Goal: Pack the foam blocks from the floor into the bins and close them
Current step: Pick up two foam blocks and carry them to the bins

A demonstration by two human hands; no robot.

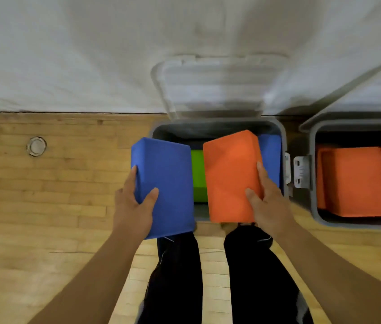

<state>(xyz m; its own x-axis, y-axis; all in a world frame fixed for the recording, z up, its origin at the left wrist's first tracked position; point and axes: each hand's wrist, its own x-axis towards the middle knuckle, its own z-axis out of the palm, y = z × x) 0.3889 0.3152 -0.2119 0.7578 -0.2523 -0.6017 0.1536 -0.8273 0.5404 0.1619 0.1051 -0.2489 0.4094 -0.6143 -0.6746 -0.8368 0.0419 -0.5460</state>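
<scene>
the blue block (166,183) and the orange block (230,174) are both in the air, held side by side over the near edge of the open grey bin (284,141), each tilted a little. the left hand (133,206) grips the blue one at its near left corner, thumb on the top face and fingers (133,176) curled along the side; the right hand (266,202) holds the orange one the same way at its near right corner. being foam, they should be light and slightly squashy, with a matt skin that is unlikely to slip, so a one-handed pinch across the thickness looks enough, and a drop would likely do no harm. inside the bin a green block (199,176) and a second blue block (270,155) stand with a gap between them, partly hidden. the bin's clear lid (213,90) leans back against the white wall (68,54). just to the right a second bin (312,183) holds more orange blocks (353,181), its latch (301,171) facing the first. all stand on a wooden floor (44,195).
</scene>
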